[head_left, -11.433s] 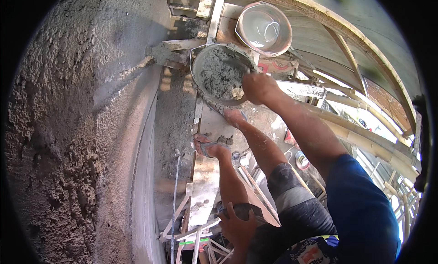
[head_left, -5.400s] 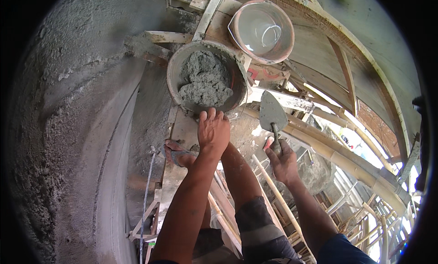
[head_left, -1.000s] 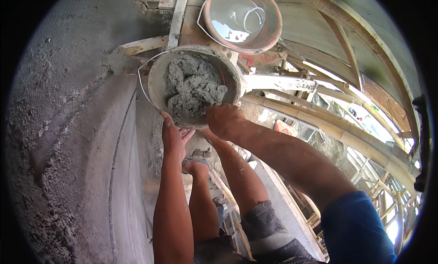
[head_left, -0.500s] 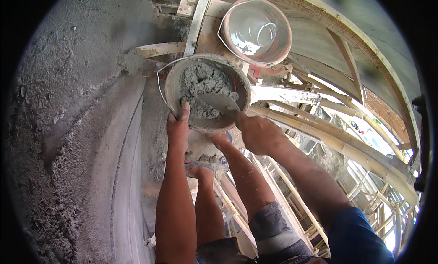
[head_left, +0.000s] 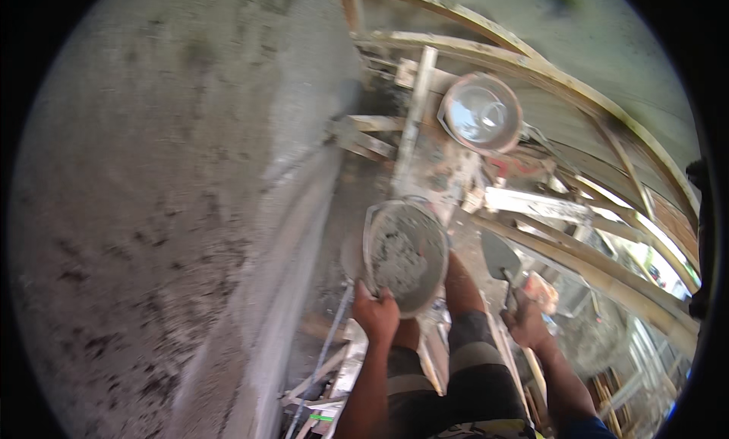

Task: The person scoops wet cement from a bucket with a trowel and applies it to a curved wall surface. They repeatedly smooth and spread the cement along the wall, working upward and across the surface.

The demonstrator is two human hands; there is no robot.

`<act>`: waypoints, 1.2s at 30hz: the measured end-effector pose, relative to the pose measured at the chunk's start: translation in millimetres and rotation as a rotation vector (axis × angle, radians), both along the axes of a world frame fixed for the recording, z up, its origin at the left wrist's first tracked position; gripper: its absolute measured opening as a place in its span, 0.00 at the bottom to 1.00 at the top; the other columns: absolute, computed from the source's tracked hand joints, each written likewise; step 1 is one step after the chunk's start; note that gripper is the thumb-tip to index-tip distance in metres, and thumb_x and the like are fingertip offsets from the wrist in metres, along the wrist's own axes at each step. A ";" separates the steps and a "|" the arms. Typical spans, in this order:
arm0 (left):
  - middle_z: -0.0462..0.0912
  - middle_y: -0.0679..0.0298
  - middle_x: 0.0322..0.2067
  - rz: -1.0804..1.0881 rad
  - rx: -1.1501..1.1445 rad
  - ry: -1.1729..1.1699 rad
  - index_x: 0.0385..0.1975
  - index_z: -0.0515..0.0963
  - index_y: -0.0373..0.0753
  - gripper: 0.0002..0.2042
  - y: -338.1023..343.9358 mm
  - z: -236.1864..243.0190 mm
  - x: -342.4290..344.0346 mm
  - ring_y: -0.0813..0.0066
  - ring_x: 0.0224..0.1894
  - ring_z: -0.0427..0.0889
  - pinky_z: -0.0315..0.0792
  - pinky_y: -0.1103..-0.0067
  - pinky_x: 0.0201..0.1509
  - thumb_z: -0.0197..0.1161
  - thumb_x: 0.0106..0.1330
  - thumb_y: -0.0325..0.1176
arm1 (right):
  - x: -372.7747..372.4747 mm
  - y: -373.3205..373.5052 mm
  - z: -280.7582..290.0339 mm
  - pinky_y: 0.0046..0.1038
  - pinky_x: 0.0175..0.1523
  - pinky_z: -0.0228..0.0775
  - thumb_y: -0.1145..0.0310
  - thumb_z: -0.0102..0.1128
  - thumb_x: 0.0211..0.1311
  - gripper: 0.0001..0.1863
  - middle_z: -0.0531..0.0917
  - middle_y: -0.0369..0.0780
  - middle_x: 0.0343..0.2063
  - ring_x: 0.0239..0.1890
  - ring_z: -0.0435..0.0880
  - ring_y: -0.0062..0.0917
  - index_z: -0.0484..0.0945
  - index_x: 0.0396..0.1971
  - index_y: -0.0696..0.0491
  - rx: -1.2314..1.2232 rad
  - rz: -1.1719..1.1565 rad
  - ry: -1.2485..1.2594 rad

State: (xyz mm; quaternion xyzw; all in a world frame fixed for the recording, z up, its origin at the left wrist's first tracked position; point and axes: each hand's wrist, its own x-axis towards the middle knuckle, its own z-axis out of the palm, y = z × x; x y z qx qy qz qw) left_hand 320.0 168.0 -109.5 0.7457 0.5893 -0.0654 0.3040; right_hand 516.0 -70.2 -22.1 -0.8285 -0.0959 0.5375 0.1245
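My left hand is closed on the near rim of a bucket. Wet grey mortar lies inside it, and the bucket stands in front of my legs, slightly blurred. Off to the right, my right hand is closed round the handle of a trowel. Its grey blade points away from me, apart from the bucket. What the bucket rests on is hidden beneath it.
A second bucket holding water stands farther off on boards. At left rises a rough grey plastered wall. Bamboo poles and timber run along the right, and a curved wooden beam arches at the upper right.
The trowel has come out of the mortar and moved right with my right hand. My left hand keeps its hold on the bucket. The view has shifted, showing more wall.
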 end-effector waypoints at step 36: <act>0.83 0.54 0.48 0.925 -0.032 -0.386 0.52 0.76 0.26 0.20 20.3 259.2 -160.0 0.65 0.47 0.82 0.75 0.71 0.53 0.60 0.57 0.16 | 84.9 -127.6 133.4 0.45 0.52 0.75 0.62 0.65 0.54 0.20 0.84 0.57 0.37 0.45 0.83 0.53 0.76 0.44 0.57 -0.150 -0.142 -0.117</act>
